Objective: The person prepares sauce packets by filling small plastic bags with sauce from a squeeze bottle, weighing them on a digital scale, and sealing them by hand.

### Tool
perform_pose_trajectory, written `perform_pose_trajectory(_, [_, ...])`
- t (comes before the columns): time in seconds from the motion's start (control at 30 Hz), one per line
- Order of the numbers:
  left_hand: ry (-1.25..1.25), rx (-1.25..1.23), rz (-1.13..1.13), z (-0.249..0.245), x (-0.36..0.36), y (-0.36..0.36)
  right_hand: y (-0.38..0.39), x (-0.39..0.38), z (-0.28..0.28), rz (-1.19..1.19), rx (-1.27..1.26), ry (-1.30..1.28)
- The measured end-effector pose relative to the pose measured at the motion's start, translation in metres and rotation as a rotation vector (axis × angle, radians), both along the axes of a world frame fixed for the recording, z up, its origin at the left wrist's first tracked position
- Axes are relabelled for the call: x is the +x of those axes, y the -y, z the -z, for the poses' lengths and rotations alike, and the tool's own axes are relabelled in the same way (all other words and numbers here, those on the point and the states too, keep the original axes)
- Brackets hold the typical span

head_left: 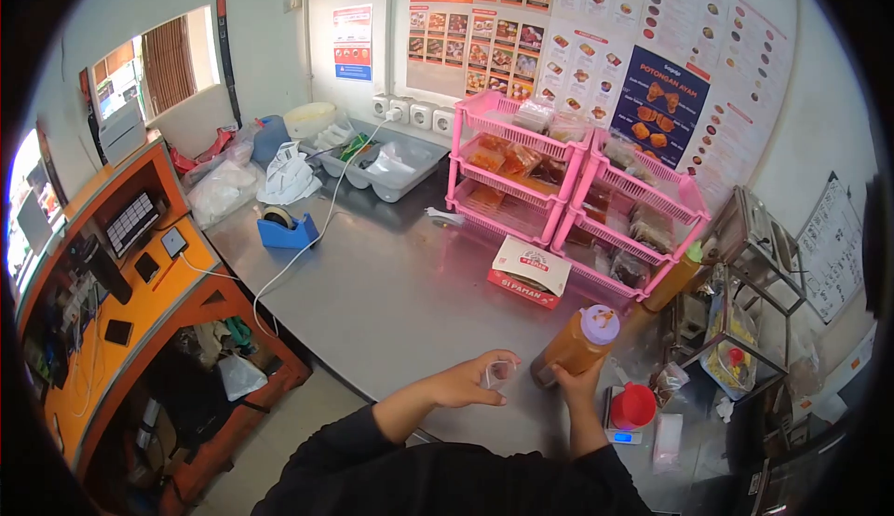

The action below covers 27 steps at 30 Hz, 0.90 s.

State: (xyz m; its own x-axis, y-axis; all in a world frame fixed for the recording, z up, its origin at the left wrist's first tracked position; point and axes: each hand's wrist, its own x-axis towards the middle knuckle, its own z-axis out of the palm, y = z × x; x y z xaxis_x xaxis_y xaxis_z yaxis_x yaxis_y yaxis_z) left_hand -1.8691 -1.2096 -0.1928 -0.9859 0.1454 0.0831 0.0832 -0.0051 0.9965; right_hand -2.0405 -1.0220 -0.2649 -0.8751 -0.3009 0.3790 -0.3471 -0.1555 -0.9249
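My left hand [463,381] holds a small clear plastic cup [500,375] between thumb and fingers, above the front part of the steel table. To its right, my right hand [579,384] is wrapped round a large bottle [570,347] of brown-orange sauce with a lilac lid [600,324]. The bottle leans to the right at the table's front. Beside my right forearm, a red measuring cup [633,406] rests on a small digital scale [622,436] with a lit blue display.
Pink tiered racks [521,190] with bagged sauces stand at the back, a red-and-white box [529,272] before them. A blue tape dispenser [287,230], grey tray [396,167] and white cable [321,227] lie left on the steel table [372,292]. Glass-sided cases [745,320] stand right.
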Motion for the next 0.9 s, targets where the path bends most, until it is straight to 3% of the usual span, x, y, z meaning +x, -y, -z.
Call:
perform_pose_trajectory(0.03, [-0.035, -0.106, -0.024, -0.007, 0.002, 0.002, -0.003, -0.004, -0.004, -0.064, 0.021, 0.025])
perform_pose_trajectory(0.1, [-0.037, -0.082, -0.032, -0.030, 0.010, 0.003, -0.006, -0.013, -0.017, -0.187, 0.060, 0.092])
perform_pose_trajectory(0.2, [-0.204, -0.217, -0.056, -0.057, 0.014, 0.016, -0.004, -0.014, -0.072, -0.284, 0.126, -0.230])
perform_pose_trajectory(0.33, [-0.336, -0.209, -0.071, -0.082, 0.017, 0.024, -0.010, 0.005, -0.172, 0.007, 0.512, -0.984])
perform_pose_trajectory(0.43, [-0.113, -0.031, -0.108, -0.097, 0.020, 0.023, -0.005, 0.011, -0.220, 0.013, 0.521, -1.346])
perform_pose_trajectory(0.63, [0.085, 0.057, -0.056, -0.096, 0.017, 0.023, -0.003, 0.020, -0.256, 0.144, 0.724, -1.654])
perform_pose_trajectory(0.9, [0.219, 0.175, -0.002, -0.080, 0.010, 0.027, 0.005, 0.022, -0.262, 0.051, 0.749, -1.751])
